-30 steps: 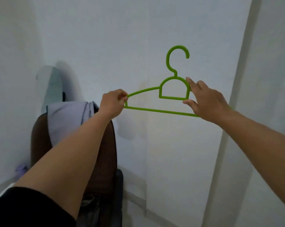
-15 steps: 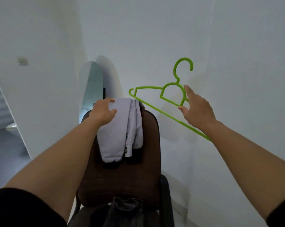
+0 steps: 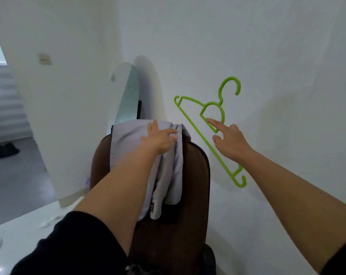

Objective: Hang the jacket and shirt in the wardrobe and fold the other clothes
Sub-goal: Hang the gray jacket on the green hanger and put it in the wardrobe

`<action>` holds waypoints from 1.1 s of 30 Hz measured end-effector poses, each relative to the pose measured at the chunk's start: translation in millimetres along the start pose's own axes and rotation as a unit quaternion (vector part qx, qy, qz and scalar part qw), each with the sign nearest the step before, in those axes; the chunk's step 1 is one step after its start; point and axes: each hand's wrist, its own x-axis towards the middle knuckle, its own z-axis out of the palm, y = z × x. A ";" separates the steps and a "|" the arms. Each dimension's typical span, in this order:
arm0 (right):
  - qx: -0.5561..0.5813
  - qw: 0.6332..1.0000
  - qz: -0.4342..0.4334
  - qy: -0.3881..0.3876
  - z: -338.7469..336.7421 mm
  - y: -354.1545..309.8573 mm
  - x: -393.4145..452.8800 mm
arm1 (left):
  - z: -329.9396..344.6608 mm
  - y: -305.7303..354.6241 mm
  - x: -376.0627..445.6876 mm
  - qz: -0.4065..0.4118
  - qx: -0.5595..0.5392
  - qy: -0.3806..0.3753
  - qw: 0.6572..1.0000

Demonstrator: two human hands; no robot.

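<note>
A pale lilac-grey garment [image 3: 128, 139] hangs over the back of a brown chair [image 3: 196, 175]. My left hand [image 3: 158, 135] lies on top of the garment, its fingertips at the folds on the right side. A bright green plastic hanger [image 3: 190, 121] hangs tilted in the air to the right of the chair, hook up. My right hand [image 3: 229, 141] holds it near the centre, index finger stretched along the loop below the hook. A dark garment [image 3: 136, 268] lies on the chair seat at the bottom edge.
White walls [image 3: 247, 46] stand close behind and to the right. A tall mirror [image 3: 128, 96] leans in the corner behind the chair. A white surface [image 3: 19, 231] lies at lower left. Dark items [image 3: 7, 149] sit on the grey floor beyond a doorway, left.
My left hand let go of the hanger's end and moved down onto the garment on the chair. My right hand alone holds the hanger, which has tilted. The view turned left and down.
</note>
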 end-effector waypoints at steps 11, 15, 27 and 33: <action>0.059 0.997 0.020 -0.033 37.4 35.6 49.7 | 35.2 -3.3 45.2 -0.084 0.177 0.057 0.979; 0.069 0.997 0.018 -0.040 43.8 36.3 50.3 | 32.0 -12.4 45.7 -0.046 0.077 0.144 0.985; 0.142 0.987 0.056 -0.054 60.4 -10.4 59.3 | 35.8 -17.0 -39.9 -0.066 -0.333 0.190 0.921; 0.031 0.990 0.103 -0.086 105.2 -22.0 68.0 | 79.2 -21.5 -60.2 -0.024 -0.357 0.074 0.931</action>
